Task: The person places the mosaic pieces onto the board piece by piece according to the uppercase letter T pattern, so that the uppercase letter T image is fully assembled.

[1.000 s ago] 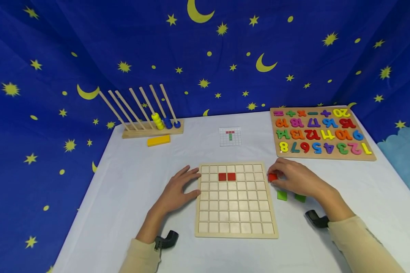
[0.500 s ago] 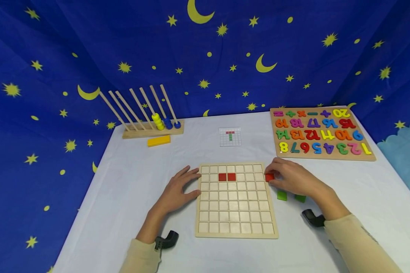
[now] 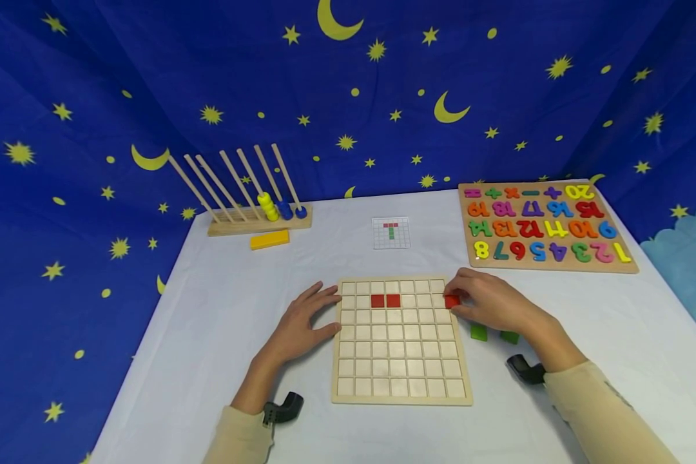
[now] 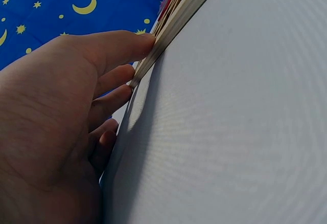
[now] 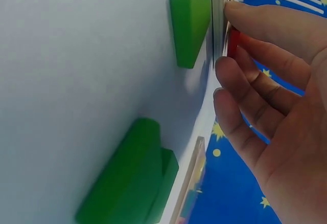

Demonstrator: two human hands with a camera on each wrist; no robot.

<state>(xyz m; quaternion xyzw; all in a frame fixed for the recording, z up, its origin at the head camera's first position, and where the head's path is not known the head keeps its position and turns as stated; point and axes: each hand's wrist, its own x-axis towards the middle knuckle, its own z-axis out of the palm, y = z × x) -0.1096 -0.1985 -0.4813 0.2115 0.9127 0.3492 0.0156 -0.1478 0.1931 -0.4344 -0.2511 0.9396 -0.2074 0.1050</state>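
A pale wooden grid board [image 3: 406,351] lies on the white table, with two red square tiles [image 3: 385,301] side by side in its second row from the back. My right hand [image 3: 490,298] pinches another red tile [image 3: 452,301] between thumb and fingers over the board's right rim. In the right wrist view, only a sliver of that tile [image 5: 233,42] shows past the thumb. My left hand [image 3: 301,325] rests along the left rim, fingers spread, thumb and fingertips touching the edge [image 4: 168,29]. Green tiles [image 3: 479,332] lie right of the board, partly beneath my right hand.
Behind the board lies a small clear card [image 3: 391,232] with a red and green T pattern. A number puzzle board [image 3: 548,225] is at back right. A peg abacus [image 3: 260,223] stands at back left, with a yellow block [image 3: 269,239] before it.
My right hand has moved left with the red tile, from beside the board to over its right rim. The left hand has stayed in place.
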